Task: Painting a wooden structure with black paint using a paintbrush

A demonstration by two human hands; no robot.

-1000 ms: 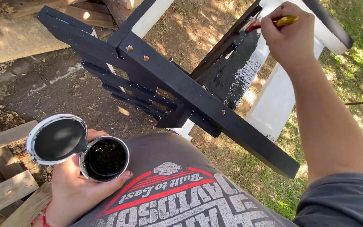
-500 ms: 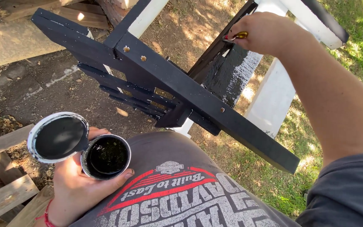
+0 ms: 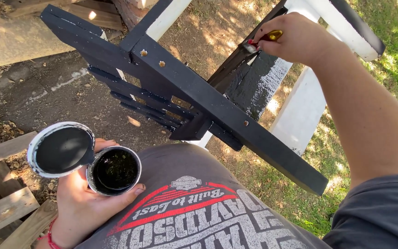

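The right hand (image 3: 300, 39), at the upper right of the frame, was clenched around a small paintbrush (image 3: 263, 40), its yellow handle emerging toward the left of the fist and its bristle end pointing left and slightly down. The brush's long axis ran roughly horizontal across the frame, and the bristles met the upper edge of a partly blackened white board (image 3: 259, 83) of the wooden frame (image 3: 217, 106). That board lay directly below and to the left of the right hand, its long axis slanting from upper right to lower left; wet black covered its upper portion, with white remaining on the neighbouring plank (image 3: 300, 110). The long black rail of the frame crossed the picture from upper left to lower right, between the two hands. The left hand (image 3: 84, 203), at the lower left, was grasping a small open paint can (image 3: 115, 170) together with its lid (image 3: 61, 150), held upright near the torso. The right hand was plainly the nearer to the board.
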